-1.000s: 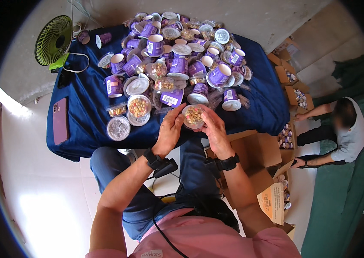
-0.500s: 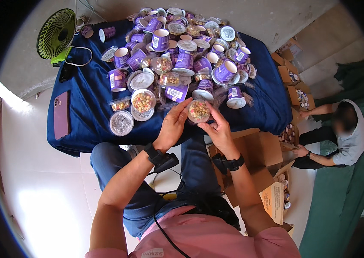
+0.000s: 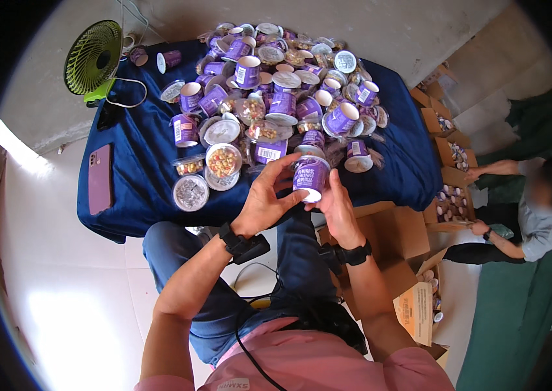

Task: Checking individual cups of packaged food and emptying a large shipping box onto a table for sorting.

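Observation:
Over the front edge of the table I hold a purple paper cup [image 3: 310, 177], tilted with its printed side up and its white base toward me. My left hand [image 3: 264, 199] grips it from the left, thumb near the base and fingers along the side. Against the cup's right side is my right hand [image 3: 339, 207], its fingers curled about it. Just beyond lies a heap of purple cups [image 3: 282, 103], some joined to clear domes of coloured cereal. A clear tub of cereal [image 3: 223, 160] and a foil-lidded tub [image 3: 190, 193] sit left of my hands.
A dark blue cloth [image 3: 136, 186] covers the table. On its left lie a purple phone [image 3: 100, 179] and a green fan [image 3: 93, 58]. Open cardboard boxes [image 3: 390, 234] stand at the right, some filled with cups. Another person [image 3: 536, 215] handles a box there.
The cup in my hands has turned from its clear cereal-filled dome facing up to its purple side facing up. The view has shifted slightly. The other person has moved a little.

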Demonstrator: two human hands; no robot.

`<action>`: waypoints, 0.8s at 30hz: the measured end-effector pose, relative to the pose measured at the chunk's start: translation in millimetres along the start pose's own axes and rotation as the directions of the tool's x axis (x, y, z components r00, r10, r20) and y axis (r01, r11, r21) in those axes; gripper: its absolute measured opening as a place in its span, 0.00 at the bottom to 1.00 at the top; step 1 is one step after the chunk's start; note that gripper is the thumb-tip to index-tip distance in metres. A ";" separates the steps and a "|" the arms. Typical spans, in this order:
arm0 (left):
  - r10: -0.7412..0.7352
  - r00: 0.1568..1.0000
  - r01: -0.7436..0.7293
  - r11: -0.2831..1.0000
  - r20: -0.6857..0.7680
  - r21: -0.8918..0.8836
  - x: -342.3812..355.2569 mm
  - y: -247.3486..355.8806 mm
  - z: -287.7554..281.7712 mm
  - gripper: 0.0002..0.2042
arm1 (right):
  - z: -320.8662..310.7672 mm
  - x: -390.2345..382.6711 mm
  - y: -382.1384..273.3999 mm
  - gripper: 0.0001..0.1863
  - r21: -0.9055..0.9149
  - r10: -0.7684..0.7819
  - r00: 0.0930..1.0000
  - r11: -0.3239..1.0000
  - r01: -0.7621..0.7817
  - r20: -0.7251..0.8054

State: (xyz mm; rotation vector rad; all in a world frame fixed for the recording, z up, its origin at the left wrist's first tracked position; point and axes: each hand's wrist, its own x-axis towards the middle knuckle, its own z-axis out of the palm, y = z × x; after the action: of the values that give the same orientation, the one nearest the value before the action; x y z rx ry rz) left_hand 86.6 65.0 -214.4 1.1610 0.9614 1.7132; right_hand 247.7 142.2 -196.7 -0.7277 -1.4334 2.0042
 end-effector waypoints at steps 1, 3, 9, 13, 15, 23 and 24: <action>0.005 1.000 -0.004 0.999 -0.021 0.052 1.1 1.1 -2.8 0.33 | 6.8 1.0 -1.4 0.31 -0.258 -0.198 0.978 0.950 0.174 -0.071; 0.015 0.995 0.002 0.986 -0.101 0.168 -0.1 4.1 -7.4 0.34 | 19.7 -1.6 -8.2 0.34 -0.495 -0.438 0.899 0.778 0.386 0.013; 0.121 0.987 -0.081 0.937 -0.101 0.340 -3.2 17.5 -14.1 0.32 | 27.7 -0.1 -17.7 0.35 -0.798 -0.521 0.835 0.420 0.432 0.178; 0.163 0.982 -0.122 0.931 -0.093 0.343 -3.0 21.2 -14.0 0.31 | 33.3 -2.4 -9.3 0.32 -0.772 -0.556 0.820 0.458 0.441 0.139; 0.163 0.984 -0.123 0.910 -0.068 0.396 -2.5 20.8 -15.2 0.30 | 35.8 -3.7 -0.4 0.31 -0.737 -0.557 0.827 0.526 0.425 0.079; 0.056 0.987 -0.029 0.985 -0.152 0.169 -6.6 16.9 -10.8 0.30 | 34.0 2.6 -25.0 0.35 -0.829 -0.551 0.804 0.325 0.454 0.224; 0.108 0.985 -0.072 0.964 -0.131 0.256 -5.9 22.0 -9.0 0.31 | 30.4 2.2 -29.9 0.35 -0.833 -0.551 0.804 0.323 0.450 0.221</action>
State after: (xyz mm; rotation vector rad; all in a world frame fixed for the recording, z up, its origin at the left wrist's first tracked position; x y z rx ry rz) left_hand 74.6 50.5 -198.8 1.2726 1.2605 1.8055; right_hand 228.6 132.1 -160.0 -0.6033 -2.2575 0.6264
